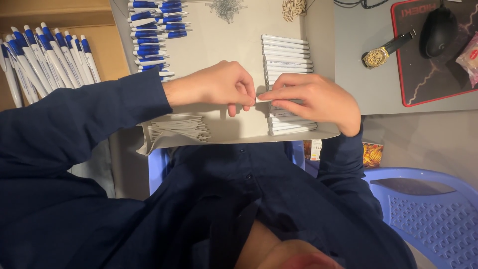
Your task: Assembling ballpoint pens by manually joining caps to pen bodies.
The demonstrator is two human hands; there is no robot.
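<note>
My left hand (219,84) and my right hand (318,99) meet over a pale cardboard sheet (224,45), fingertips pinched together on a white pen barrel (262,98) held between them. Under my right hand lies a stack of white pen barrels (286,55) in a row. A bundle of thin white refills (179,127) lies near the sheet's front left edge. Blue pen parts (152,35) are piled at the back left.
Finished blue-and-white pens (50,60) lie in a brown box at the left. Small springs (226,7) and tan tips (294,9) sit at the back. A gold wristwatch (381,54), a black mouse (438,30) on a mat, and a blue plastic chair (423,204) are at right.
</note>
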